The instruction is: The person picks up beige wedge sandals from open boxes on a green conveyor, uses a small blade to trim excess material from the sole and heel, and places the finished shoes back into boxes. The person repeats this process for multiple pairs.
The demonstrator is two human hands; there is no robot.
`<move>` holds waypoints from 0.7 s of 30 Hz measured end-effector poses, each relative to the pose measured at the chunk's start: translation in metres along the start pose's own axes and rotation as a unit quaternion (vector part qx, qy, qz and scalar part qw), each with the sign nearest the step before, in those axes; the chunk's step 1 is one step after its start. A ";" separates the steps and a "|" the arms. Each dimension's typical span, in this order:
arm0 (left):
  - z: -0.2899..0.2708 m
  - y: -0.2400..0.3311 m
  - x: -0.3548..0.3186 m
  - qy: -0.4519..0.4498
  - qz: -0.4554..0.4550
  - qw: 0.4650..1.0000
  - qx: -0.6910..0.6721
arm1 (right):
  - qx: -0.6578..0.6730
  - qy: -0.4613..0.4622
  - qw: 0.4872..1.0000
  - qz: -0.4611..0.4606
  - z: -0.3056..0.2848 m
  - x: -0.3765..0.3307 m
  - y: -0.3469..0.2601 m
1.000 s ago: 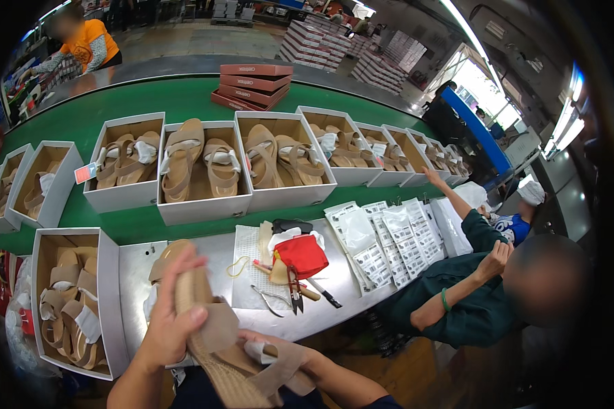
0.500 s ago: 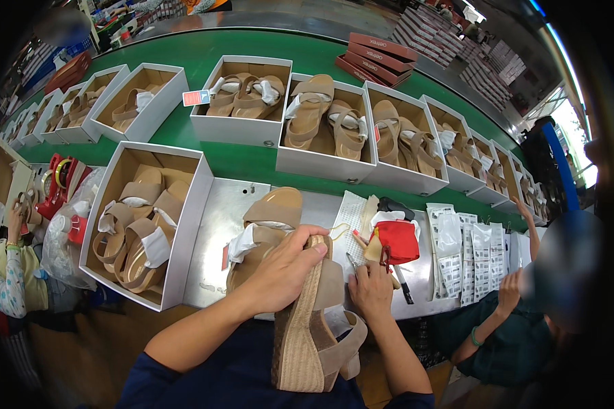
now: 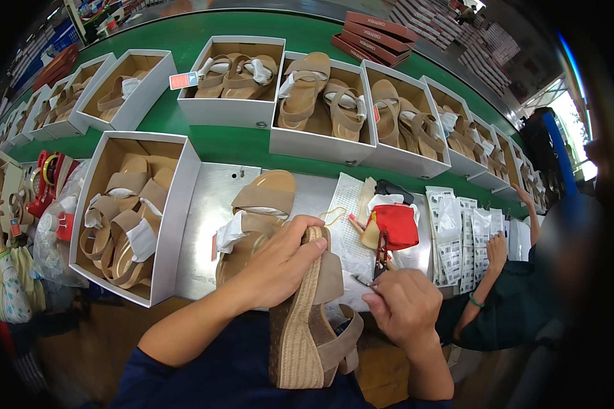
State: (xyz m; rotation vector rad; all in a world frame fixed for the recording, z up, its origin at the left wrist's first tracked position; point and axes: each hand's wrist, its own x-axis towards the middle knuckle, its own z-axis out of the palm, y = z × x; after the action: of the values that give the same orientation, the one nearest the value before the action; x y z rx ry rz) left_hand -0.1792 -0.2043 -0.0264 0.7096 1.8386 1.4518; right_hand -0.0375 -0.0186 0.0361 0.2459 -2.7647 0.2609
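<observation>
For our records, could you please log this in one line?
left hand: holds wedge sandal; right hand: holds metal tool; table: second sandal

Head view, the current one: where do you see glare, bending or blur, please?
In the head view, bright light burns out the opening at right and the metal tabletop has a pale sheen; same view, the fisheye bends the green belt and the corners go black; same view, a co-worker's head is smudged, while the wedge sandal in the left hand looks fairly sharp.
</observation>
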 end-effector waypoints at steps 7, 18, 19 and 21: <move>-0.001 0.002 0.000 0.000 0.011 1.000 -0.011 | -0.137 -0.029 0.990 -0.022 -0.007 0.002 -0.025; -0.002 0.003 -0.003 -0.006 0.014 1.000 -0.004 | -0.143 -0.044 0.988 -0.032 -0.005 -0.001 -0.031; -0.002 0.003 -0.003 -0.007 0.014 1.000 -0.004 | -0.148 -0.046 0.987 -0.036 -0.005 -0.002 -0.031; -0.002 0.001 -0.005 0.003 0.016 1.000 -0.003 | -0.123 -0.067 0.989 -0.040 -0.005 -0.002 -0.029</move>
State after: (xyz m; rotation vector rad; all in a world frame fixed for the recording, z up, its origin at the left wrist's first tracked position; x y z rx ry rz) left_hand -0.1774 -0.2090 -0.0238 0.7356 1.8349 1.4800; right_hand -0.0283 -0.0452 0.0441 0.3198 -2.8741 -0.1208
